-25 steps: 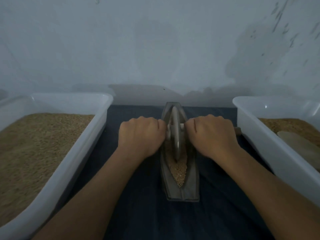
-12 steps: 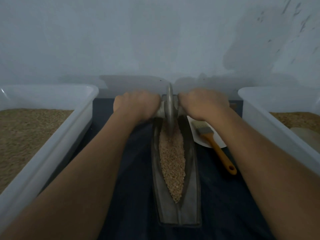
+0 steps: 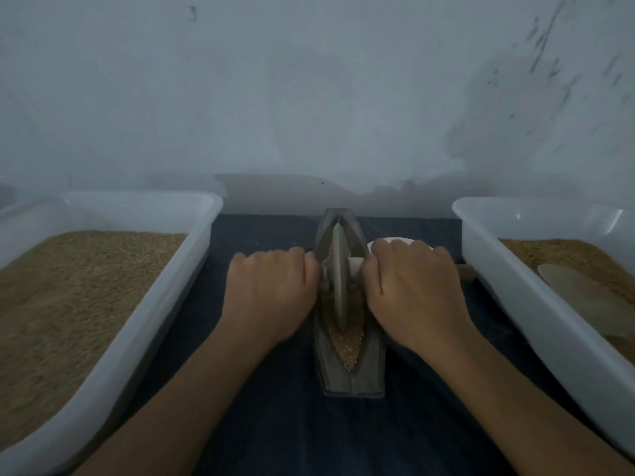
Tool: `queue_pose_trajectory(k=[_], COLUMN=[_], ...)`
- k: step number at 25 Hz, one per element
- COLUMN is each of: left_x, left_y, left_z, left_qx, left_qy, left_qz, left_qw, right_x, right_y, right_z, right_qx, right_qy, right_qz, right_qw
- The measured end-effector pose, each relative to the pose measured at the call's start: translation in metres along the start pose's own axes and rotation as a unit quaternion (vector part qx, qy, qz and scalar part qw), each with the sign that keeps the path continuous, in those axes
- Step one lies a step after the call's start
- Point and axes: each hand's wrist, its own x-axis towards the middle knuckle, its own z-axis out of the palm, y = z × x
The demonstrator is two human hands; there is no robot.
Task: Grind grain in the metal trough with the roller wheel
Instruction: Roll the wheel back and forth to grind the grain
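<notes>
— What is different from half a second ago?
— The roller wheel (image 3: 338, 280) has come back from the far end of the trough (image 3: 372, 367) to its middle, with both hands.
— And the brush?
— The right hand (image 3: 417, 290) now hides it.

No readable text, label, brand, number or sign is showing anywhere in this view.
</notes>
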Motion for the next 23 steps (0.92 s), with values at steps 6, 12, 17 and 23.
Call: queue_pose_trajectory(k=[6, 12, 17, 23], left_x=[0.044, 0.124, 0.136, 0.065], left_y=[-0.008, -0.025, -0.035, -0.014], left_z=[0.003, 0.028, 0.038, 0.025], left_qx=[-0.023, -0.175, -0.167, -0.032], left_qy=[-0.084, -0.163, -0.176, -0.09], left_qz=[-0.025, -0.173, -0.171, -0.061], left_qw=[0.996, 0.956, 0.955, 0.994], right_x=[0.035, 0.118, 0.136, 0.075], right_y=[0.014, 0.037, 0.036, 0.016], right_z=[0.02, 0.05, 0.046, 0.028], right_qx=[0.014, 0.063, 0.069, 0.011], right_qy=[-0.031, -0.138, -0.21, -0.076], right_qz=[0.01, 0.058, 0.041, 0.029], right_qw=[0.999, 0.987, 0.974, 0.997])
